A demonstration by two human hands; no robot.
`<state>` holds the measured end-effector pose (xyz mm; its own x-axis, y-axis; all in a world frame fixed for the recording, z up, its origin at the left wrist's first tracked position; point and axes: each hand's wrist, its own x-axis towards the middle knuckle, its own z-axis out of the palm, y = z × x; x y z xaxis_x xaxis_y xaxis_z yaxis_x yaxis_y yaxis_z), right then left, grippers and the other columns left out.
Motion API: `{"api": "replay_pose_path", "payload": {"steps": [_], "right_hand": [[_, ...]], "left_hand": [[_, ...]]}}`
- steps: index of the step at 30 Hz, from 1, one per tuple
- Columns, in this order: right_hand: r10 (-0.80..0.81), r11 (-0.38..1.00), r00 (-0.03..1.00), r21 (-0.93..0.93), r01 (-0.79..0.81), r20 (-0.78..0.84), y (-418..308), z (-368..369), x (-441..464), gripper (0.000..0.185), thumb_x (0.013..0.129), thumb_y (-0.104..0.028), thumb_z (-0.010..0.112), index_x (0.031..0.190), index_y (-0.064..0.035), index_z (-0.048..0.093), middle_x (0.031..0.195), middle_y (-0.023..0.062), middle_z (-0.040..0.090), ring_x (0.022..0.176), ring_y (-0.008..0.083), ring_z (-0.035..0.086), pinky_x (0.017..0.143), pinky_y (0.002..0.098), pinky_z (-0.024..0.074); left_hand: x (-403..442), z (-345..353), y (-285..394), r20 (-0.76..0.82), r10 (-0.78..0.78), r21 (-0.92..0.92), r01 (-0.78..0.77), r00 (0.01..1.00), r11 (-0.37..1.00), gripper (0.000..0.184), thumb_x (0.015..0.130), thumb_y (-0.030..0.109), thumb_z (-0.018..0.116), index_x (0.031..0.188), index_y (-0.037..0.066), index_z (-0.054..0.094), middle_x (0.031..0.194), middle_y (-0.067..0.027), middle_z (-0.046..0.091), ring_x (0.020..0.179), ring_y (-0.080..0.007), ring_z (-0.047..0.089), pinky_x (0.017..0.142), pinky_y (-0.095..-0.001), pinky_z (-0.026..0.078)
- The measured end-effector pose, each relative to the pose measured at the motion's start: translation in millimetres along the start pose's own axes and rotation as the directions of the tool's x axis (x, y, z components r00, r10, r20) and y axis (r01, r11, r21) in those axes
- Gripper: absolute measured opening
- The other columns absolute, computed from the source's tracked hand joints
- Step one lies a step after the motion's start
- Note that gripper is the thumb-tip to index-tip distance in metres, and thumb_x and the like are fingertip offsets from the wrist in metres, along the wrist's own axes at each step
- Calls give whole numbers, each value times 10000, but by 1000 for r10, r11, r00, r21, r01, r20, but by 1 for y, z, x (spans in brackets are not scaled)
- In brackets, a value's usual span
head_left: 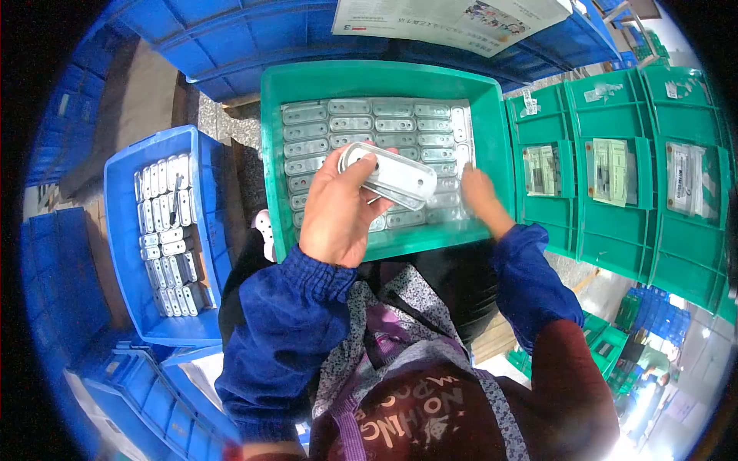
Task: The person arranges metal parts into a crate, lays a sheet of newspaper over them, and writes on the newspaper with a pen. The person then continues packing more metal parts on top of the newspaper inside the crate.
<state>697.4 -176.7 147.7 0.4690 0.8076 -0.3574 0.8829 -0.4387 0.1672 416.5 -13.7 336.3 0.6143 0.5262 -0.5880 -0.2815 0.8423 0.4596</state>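
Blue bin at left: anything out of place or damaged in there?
Yes: a dark, slim, pen-like object lies over the metal parts in the blue bin; it doesn't match them. Some mid-bin parts also lie crosswise to the rows above and below, possibly on purpose. Too small to judge damage.

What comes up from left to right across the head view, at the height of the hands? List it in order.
Blue bin → left hand → metal pieces sticking out to the right of that hand's fingers → right hand → green crates with papers on their sides.
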Motion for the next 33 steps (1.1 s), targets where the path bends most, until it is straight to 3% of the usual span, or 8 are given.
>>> {"api": "replay_pose_path", "payload": {"steps": [2,9,14,20,23,29,32,33], "right_hand": [[-5,998,981,65,18,-194,-5,-2,10,185,760,3,500,939,51,502,848,245,580,736,372,624,622,432,531],[108,994,986,42,-103,-125,-7,10,35,139,810,-3,451,939,42,478,893,233,567,757,357,627,639,406,537],[109,992,933,96,-81,-344,-13,-7,71,330,833,-34,430,1140,85,464,957,268,530,763,375,615,636,420,527],[267,958,920,181,-222,-287,-13,-6,98,357,831,-55,464,1182,3,478,972,248,519,821,366,596,669,440,519],[229,971,915,143,-191,-332,-12,-6,99,394,830,-59,465,1220,-3,463,982,232,514,897,370,549,731,439,499],[46,996,908,87,-11,-416,9,19,109,464,792,-87,535,1233,30,450,886,252,533,842,360,548,715,406,470],[13,1000,993,26,-10,-118,6,-18,100,496,743,-57,529,1221,51,452,918,227,560,880,345,549,740,412,464],[30,991,983,133,-5,-183,15,-6,106,488,762,-79,533,1230,36,452,998,240,554,939,366,533,776,419,461]], "left_hand": [[0,0,0,6,4,3,-4,1000,1000,219,894,103,471,1106,50,451,1063,-128,592,873,-191,583,723,-311,473],[1,-8,4,19,16,1,-16,1000,1000,213,897,99,465,1104,49,457,1073,-128,591,873,-191,585,708,-308,467],[-3,-6,14,9,49,-47,-48,999,998,224,900,89,451,1116,32,449,1089,-149,572,922,-222,580,787,-357,484],[-3,-11,23,-1,85,-95,-85,996,992,279,886,118,474,1148,30,438,1174,-169,538,1021,-271,561,871,-408,469],[-4,-17,33,9,105,-103,-104,994,989,284,881,123,481,1147,26,458,1181,-164,538,1030,-269,558,869,-394,474],[-23,-61,91,167,173,-260,-126,971,957,361,904,144,458,1206,-53,440,1224,-171,511,1122,-287,507,975,-409,410],[-63,-87,132,75,402,-265,-370,913,890,403,911,129,457,1245,-88,393,1280,-193,458,1199,-302,438,1042,-403,338],[-76,-97,142,-68,500,-204,-502,864,840,401,920,137,451,1250,-84,395,1284,-194,457,1213,-295,423,1047,-405,330]]}}
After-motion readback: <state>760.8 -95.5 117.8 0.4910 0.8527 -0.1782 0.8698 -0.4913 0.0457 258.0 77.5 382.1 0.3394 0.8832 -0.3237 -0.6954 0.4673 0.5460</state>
